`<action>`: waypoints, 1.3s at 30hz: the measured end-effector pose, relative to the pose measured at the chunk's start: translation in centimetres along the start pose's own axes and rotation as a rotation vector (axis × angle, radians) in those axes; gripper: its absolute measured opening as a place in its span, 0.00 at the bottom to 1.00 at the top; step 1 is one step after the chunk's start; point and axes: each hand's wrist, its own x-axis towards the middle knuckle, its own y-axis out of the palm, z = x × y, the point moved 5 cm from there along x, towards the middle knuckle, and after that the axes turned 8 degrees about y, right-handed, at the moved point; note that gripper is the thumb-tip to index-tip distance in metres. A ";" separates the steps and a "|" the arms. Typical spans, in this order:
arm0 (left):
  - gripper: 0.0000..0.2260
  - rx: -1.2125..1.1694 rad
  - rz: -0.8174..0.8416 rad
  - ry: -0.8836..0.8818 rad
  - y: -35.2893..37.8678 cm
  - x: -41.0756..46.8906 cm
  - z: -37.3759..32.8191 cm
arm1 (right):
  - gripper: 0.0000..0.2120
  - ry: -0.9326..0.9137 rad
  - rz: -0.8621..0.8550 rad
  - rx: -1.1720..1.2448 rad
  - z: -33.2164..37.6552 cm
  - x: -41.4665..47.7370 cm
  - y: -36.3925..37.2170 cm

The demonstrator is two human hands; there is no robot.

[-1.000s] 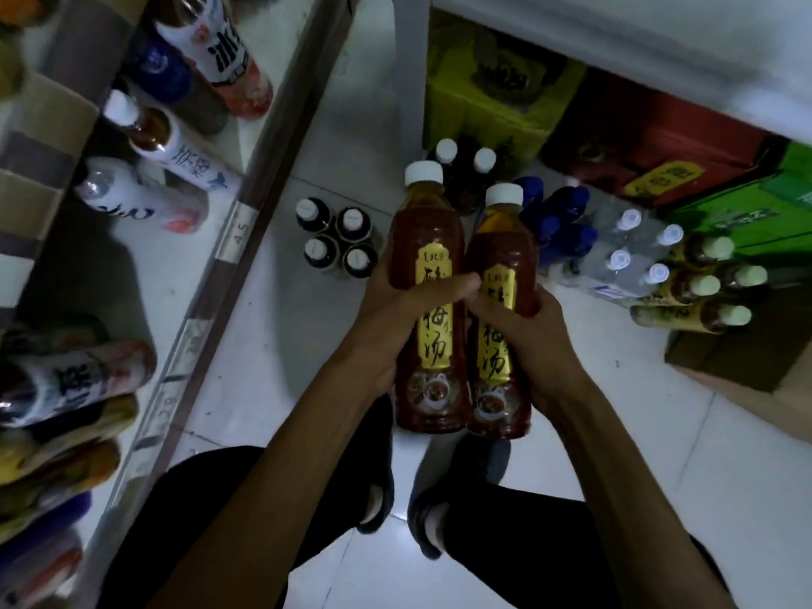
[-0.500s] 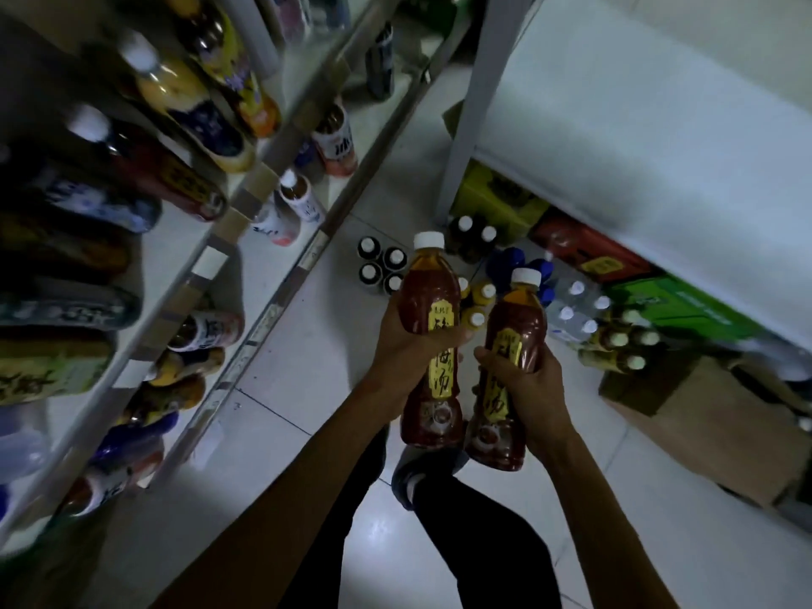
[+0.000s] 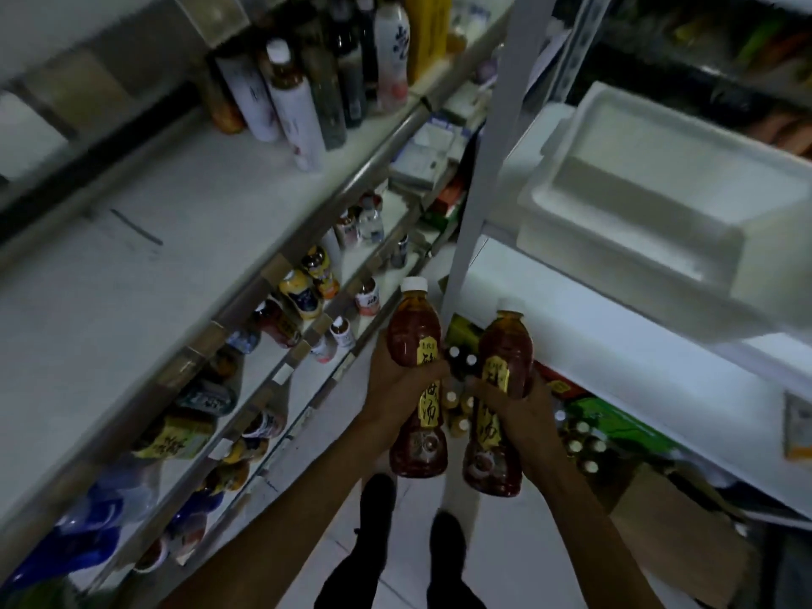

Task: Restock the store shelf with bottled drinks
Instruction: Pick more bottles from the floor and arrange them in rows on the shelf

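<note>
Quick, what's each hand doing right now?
Left hand: grips the left drink bottle.
Right hand: grips the right drink bottle.

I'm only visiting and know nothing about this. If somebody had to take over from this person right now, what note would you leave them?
Left hand: grips a red-brown drink bottle, upright, with its white cap on.
Right hand: grips a second bottle of the same kind.
Both are held in the air above the aisle floor, not yet on any shelf.
The wide shelf on the left has bare space beside its standing bottles, so it is a likely spot.
More floor bottles wait under the right rack.
Left to do: shelve these two, then fetch more.
</note>
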 end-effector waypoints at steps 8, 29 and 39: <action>0.26 0.014 -0.091 0.152 0.8 -4.6 -9.6 | 0.27 -0.153 0.092 -0.078 10.2 -5.6 -1.2; 0.30 -0.032 -0.471 0.562 -15.0 -14.2 -29.9 | 0.23 -0.655 0.402 -0.164 30.8 -20.6 13.6; 0.25 -0.153 -0.576 0.634 -26.2 -17.0 -31.0 | 0.22 -0.751 0.628 -0.301 30.6 -27.4 26.8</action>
